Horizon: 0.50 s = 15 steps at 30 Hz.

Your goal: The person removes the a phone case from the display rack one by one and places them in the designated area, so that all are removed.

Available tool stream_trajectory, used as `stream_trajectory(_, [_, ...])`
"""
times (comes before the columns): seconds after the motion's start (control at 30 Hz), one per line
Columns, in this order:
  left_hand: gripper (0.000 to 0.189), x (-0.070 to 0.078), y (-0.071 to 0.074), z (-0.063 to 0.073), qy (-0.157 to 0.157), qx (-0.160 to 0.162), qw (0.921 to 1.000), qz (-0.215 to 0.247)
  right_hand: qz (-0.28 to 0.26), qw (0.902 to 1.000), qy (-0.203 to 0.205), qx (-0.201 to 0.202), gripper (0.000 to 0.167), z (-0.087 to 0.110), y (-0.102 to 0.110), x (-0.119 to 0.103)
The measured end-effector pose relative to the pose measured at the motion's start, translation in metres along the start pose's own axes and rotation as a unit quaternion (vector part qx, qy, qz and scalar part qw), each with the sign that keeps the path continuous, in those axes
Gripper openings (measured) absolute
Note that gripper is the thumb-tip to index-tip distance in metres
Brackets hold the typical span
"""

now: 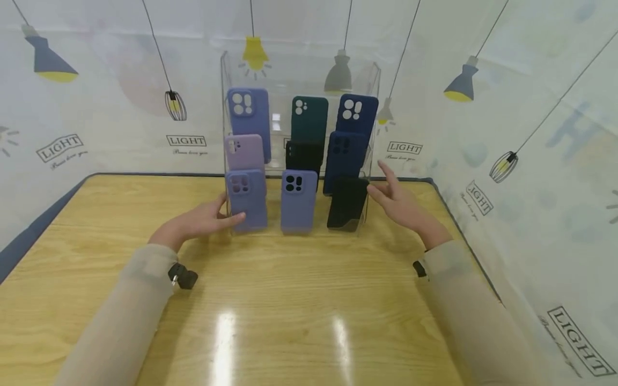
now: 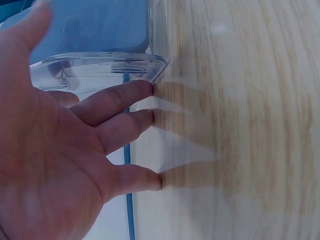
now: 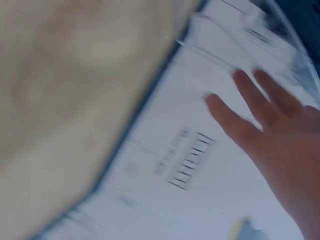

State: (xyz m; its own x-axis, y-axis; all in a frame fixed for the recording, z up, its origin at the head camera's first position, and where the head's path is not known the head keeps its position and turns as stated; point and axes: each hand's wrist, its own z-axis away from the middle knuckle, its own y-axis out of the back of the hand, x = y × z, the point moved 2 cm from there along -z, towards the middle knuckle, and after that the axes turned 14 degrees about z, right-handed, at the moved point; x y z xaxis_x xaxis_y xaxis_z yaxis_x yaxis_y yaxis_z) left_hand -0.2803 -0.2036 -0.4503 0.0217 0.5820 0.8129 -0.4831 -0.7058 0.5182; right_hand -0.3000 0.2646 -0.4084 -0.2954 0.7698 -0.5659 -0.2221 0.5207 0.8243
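Note:
A clear acrylic display stand (image 1: 378, 80) holds several upright phone cases in stepped rows. A light blue-purple case (image 1: 248, 203) is at its front left, another lavender case (image 1: 299, 209) at front middle, a black case (image 1: 346, 206) at front right. My left hand (image 1: 207, 219) is at the stand's lower left corner, its thumb in front of the left case. In the left wrist view, loosely spread fingers meet the table beside the stand's clear edge (image 2: 135, 57). My right hand (image 1: 401, 202) is at the stand's right side, fingers extended; contact is unclear.
Behind are a purple case (image 1: 245, 153), a dark green case (image 1: 310, 120) and a navy case (image 1: 358, 112). The stand is at the back of the wooden table (image 1: 299, 300), close to a printed cloth backdrop (image 1: 120, 123). Backdrop cloth also borders the table's right side.

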Motion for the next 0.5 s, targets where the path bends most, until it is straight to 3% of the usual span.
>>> stream_trajectory(0.1, [0.109, 0.002, -0.001, 0.002, -0.01, -0.004, 0.9998, 0.017, 0.051, 0.9935, 0.046, 0.091, 0.075, -0.001, 0.015, -0.016])
stream_trajectory(0.17, [0.109, 0.003, -0.001, 0.003, -0.019, -0.005, 0.9996, 0.022, 0.1, 0.9845, 0.067, 0.127, 0.068, 0.0, 0.021, -0.024])
stream_trajectory(0.5, [0.107, 0.0, -0.002, 0.003, -0.018, -0.015, 0.9995, 0.023, 0.255, 0.9439, 0.135, 0.161, 0.047, 0.013, 0.005, -0.034])
